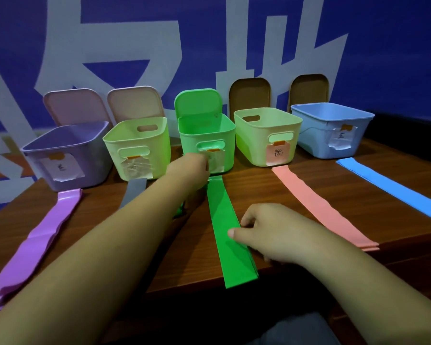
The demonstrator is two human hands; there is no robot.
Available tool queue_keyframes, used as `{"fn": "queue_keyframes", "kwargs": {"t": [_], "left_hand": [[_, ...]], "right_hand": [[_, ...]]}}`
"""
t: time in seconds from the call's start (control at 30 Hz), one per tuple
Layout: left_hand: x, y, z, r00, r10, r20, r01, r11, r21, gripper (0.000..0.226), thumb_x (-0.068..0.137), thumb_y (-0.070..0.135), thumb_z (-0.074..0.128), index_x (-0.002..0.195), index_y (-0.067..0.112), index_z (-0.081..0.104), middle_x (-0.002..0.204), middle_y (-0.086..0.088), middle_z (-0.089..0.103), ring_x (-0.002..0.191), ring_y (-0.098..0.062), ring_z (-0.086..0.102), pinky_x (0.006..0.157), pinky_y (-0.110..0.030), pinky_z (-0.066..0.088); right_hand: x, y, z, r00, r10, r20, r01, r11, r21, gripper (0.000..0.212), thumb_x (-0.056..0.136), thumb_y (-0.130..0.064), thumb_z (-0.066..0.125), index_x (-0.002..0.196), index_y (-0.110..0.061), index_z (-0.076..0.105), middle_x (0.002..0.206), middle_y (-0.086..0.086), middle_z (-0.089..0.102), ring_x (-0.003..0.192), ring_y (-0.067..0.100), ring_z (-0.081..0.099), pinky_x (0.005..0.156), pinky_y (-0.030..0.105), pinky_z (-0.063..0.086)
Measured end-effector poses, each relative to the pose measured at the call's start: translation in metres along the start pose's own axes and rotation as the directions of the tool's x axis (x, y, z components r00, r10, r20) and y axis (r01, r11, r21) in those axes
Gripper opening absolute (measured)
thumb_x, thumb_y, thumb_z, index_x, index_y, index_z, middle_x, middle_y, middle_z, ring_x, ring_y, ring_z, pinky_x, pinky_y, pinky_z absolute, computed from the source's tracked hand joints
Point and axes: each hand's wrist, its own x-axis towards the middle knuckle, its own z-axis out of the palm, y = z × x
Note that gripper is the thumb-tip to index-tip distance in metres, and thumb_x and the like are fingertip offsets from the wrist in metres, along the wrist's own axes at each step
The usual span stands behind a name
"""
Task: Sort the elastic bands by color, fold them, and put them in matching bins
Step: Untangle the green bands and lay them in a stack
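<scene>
"Since the green band [224, 220] is the one in hand, where does it lie?"

"Flat on the worktop [271, 185]. Long axis runs from the foot of the green bin [207, 135] straight back to the near edge. Near end sits at that edge, perhaps just over it."

"Hands?"

"Left hand [189, 168] is at the far end, against the bin's front. Back of hand faces the camera and the fingers are hidden, so I cannot tell whether it grips or only presses. Right hand [266, 232] is about mid-length, reaching from the band's right side. Thumb on top, curled fingers at the right edge. Reads as a pinch on the band."

"Which hand leads the fold?"

"Judgement: the near end is free and the right hand is nearer to it. The fold goes along the long axis, near end carried forward toward the left hand, which anchors by the bin."

"Room?"

"Bare worktop on both sides of the band. Pink band [321, 205] lies well apart to the right. Grey band [135, 190] lies to the left, partly under the left forearm. Purple band [35, 232] and blue band [396, 190] are farther out on either flank."

"Risks?"

"Near edge is close, so slack could slide off. Green bin stands open directly ahead of the far end, so the drop looks short."
</scene>
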Motion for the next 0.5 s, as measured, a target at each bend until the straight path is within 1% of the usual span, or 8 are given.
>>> {"fn": "queue_keyframes", "kwargs": {"t": [0.03,0.07,0.17,0.23,0.3,0.33,0.4,0.5], "left_hand": [[-0.002,-0.005,-0.008,1.0,0.017,0.024,-0.017,1.0,-0.004,0.012,0.101,0.029,0.061,0.105,0.019,0.067,0.094,-0.002,0.067,0.083,-0.021,0.065,0.072,-0.038,0.058],[-0.005,-0.011,-0.016,0.997,0.038,0.063,-0.038,0.999,0.003,0.013,0.1,0.029,0.063,0.104,0.019,0.069,0.096,-0.003,0.068,0.084,-0.021,0.064,0.073,-0.037,0.056],[-0.023,-0.034,-0.043,0.969,0.078,0.235,-0.096,0.993,0.068,0.019,0.1,0.033,0.066,0.112,0.02,0.072,0.103,0.0,0.068,0.096,-0.022,0.064,0.085,-0.038,0.055],[-0.034,-0.051,-0.053,0.937,0.056,0.345,-0.087,0.994,0.073,0.028,0.1,0.043,0.068,0.121,0.026,0.069,0.11,0.004,0.067,0.103,-0.02,0.063,0.092,-0.04,0.054],[-0.042,-0.065,-0.053,0.909,0.028,0.416,-0.078,0.992,0.103,0.038,0.097,0.051,0.069,0.129,0.031,0.064,0.12,0.005,0.066,0.108,-0.019,0.062,0.095,-0.04,0.054],[-0.045,-0.07,-0.051,0.902,0.03,0.432,-0.087,0.99,0.113,0.042,0.096,0.052,0.071,0.133,0.034,0.063,0.122,0.007,0.065,0.109,-0.019,0.062,0.095,-0.039,0.054],[-0.048,-0.079,-0.043,0.9,0.057,0.432,-0.1,0.992,0.077,0.044,0.094,0.05,0.074,0.134,0.036,0.062,0.117,0.01,0.064,0.105,-0.016,0.062,0.088,-0.035,0.054],[-0.047,-0.091,-0.036,0.927,0.083,0.365,-0.064,0.996,-0.065,0.03,0.093,0.04,0.079,0.12,0.036,0.066,0.112,0.01,0.066,0.098,-0.013,0.065,0.079,-0.029,0.053]], "right_hand": [[0.006,-0.002,0.0,1.0,-0.015,-0.018,0.015,1.0,0.001,0.042,0.098,-0.062,0.065,0.124,-0.028,0.068,0.085,-0.004,0.07,0.078,0.012,0.068,0.064,0.03,0.049],[0.013,-0.005,0.0,0.999,-0.032,-0.027,0.032,0.999,0.01,0.038,0.099,-0.06,0.065,0.117,-0.027,0.07,0.088,-0.005,0.069,0.081,0.012,0.066,0.067,0.031,0.049],[0.037,-0.016,0.004,0.995,-0.082,-0.052,0.083,0.996,0.015,0.036,0.101,-0.057,0.064,0.101,-0.022,0.073,0.095,-0.003,0.074,0.083,0.015,0.065,0.077,0.032,0.052],[0.055,-0.028,0.005,0.991,-0.105,-0.084,0.105,0.994,-0.006,0.04,0.102,-0.055,0.063,0.095,-0.019,0.078,0.092,0.001,0.079,0.084,0.018,0.07,0.08,0.035,0.056],[0.074,-0.041,0.004,0.984,-0.137,-0.117,0.134,0.99,-0.032,0.041,0.102,-0.053,0.062,0.089,-0.019,0.08,0.084,0.0,0.08,0.079,0.017,0.072,0.076,0.034,0.057],[0.083,-0.048,0.003,0.98,-0.153,-0.126,0.15,0.988,-0.037,0.04,0.102,-0.052,0.062,0.086,-0.02,0.08,0.081,-0.002,0.079,0.075,0.015,0.072,0.07,0.032,0.056],[0.102,-0.061,0.0,0.974,-0.177,-0.14,0.174,0.984,-0.037,0.037,0.103,-0.049,0.063,0.085,-0.021,0.08,0.077,-0.003,0.078,0.071,0.014,0.071,0.063,0.029,0.05],[0.131,-0.073,-0.001,0.966,-0.199,-0.166,0.195,0.98,-0.041,0.034,0.102,-0.044,0.064,0.09,-0.018,0.081,0.085,0.003,0.08,0.082,0.021,0.074,0.065,0.029,0.05]]}}
